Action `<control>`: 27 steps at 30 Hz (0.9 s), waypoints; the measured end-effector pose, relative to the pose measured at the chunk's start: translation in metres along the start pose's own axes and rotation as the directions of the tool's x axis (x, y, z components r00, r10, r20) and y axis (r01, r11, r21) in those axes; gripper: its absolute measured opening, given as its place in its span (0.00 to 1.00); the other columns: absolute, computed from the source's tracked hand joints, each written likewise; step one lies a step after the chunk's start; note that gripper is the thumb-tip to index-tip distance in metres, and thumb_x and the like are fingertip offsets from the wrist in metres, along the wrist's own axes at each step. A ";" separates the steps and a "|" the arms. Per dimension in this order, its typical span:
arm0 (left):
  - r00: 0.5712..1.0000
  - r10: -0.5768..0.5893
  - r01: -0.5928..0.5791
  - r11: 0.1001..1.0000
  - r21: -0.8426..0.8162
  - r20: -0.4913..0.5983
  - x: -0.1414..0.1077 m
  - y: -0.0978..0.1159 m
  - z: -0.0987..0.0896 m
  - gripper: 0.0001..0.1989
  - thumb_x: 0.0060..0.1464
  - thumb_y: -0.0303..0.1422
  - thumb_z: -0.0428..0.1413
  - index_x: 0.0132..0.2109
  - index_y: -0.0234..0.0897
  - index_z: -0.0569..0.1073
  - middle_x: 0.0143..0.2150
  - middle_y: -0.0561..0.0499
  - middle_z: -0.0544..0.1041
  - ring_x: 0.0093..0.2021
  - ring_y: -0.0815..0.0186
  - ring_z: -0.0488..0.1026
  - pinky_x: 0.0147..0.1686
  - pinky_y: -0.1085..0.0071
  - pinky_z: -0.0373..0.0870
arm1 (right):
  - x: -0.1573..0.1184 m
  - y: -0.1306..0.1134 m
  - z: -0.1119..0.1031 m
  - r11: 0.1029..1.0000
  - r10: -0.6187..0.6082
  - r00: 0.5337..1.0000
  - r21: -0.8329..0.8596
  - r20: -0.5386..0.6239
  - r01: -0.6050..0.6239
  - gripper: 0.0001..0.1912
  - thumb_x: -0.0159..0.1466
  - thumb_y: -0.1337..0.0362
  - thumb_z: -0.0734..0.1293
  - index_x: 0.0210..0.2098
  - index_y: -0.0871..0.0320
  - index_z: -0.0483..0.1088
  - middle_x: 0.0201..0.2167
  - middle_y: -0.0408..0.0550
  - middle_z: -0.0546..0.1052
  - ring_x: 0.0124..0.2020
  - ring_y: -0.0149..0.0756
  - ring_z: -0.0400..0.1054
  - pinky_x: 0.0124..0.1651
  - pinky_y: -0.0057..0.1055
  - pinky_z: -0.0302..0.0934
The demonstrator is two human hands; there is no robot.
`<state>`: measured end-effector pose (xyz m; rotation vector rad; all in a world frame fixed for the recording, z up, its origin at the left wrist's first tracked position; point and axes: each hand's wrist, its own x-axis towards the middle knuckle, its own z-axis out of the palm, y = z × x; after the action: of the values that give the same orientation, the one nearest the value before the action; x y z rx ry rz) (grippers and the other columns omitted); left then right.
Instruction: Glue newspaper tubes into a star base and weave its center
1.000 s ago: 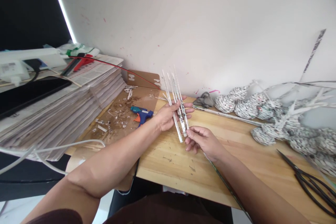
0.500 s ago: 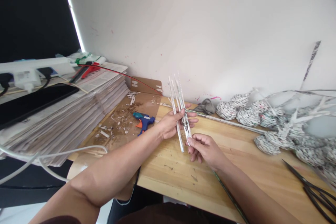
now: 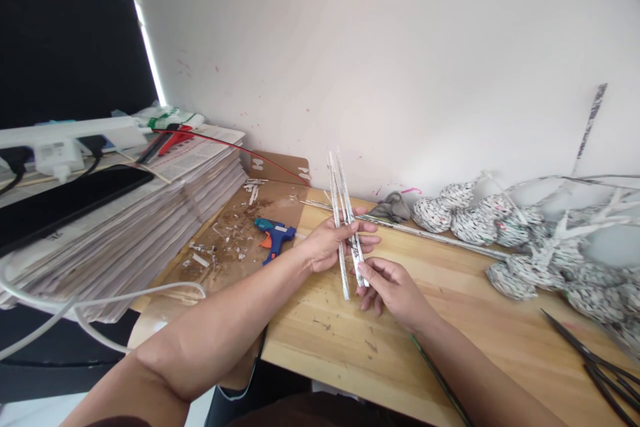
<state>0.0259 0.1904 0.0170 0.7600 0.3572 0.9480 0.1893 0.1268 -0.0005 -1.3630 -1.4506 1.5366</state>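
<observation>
Several thin white printed paper sticks [image 3: 338,200] stand nearly upright over the table, fanned slightly apart at the top. My left hand [image 3: 334,243] holds them around the middle, thumb pressed across the front and fingers behind. At their lower ends, my right hand [image 3: 387,285] pinches some of the sticks between thumb and fingers. One stick on the left hangs down free of my right hand. A blue and teal glue gun [image 3: 281,232] with an orange trigger lies left of my hands.
Brown cardboard [image 3: 227,220] with paper scraps lies left. Stacked newspapers [image 3: 210,180] carry a phone [image 3: 75,197] and power strip [image 3: 100,130]. Long paper rods [image 3: 430,233], a grey cloth [image 3: 391,207] and woven paper forms [image 3: 475,220] line the wall. Black scissors [image 3: 595,363] lie right.
The sticks are slightly lower in view and their tops sit closer together. Both hands keep hold of them. The whole view has shifted a little.
</observation>
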 end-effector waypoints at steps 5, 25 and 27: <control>1.000 0.000 0.000 1.000 0.003 0.028 0.000 0.001 -0.001 0.21 0.58 0.28 0.55 0.58 0.37 0.65 0.51 0.40 0.76 0.48 0.55 0.76 0.48 0.57 0.72 | 0.001 0.000 0.000 1.000 -0.020 1.000 0.018 -0.021 0.021 0.22 0.61 0.45 0.64 0.35 0.59 0.68 0.21 0.41 0.73 0.18 0.32 0.72 0.14 0.20 0.54; 0.998 -0.004 0.003 1.000 0.005 0.062 -0.002 0.004 0.001 0.25 0.58 0.29 0.56 0.61 0.40 0.62 0.57 0.37 0.72 0.51 0.55 0.75 0.48 0.58 0.72 | -0.002 -0.006 -0.003 0.995 0.016 1.000 0.096 0.010 -0.016 0.21 0.59 0.45 0.65 0.35 0.58 0.69 0.21 0.41 0.73 0.18 0.30 0.70 0.15 0.20 0.53; 0.998 -0.008 0.008 1.000 0.004 0.063 -0.002 0.004 0.000 0.24 0.58 0.29 0.55 0.61 0.40 0.63 0.56 0.37 0.72 0.51 0.55 0.74 0.48 0.58 0.72 | -0.002 -0.006 -0.002 0.995 0.020 1.000 0.096 0.013 -0.022 0.21 0.59 0.44 0.65 0.35 0.58 0.69 0.21 0.41 0.72 0.18 0.30 0.70 0.15 0.20 0.53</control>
<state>0.0225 0.1899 0.0200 0.7896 0.3068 0.9137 0.1910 0.1270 0.0060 -1.3186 -1.3553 1.6089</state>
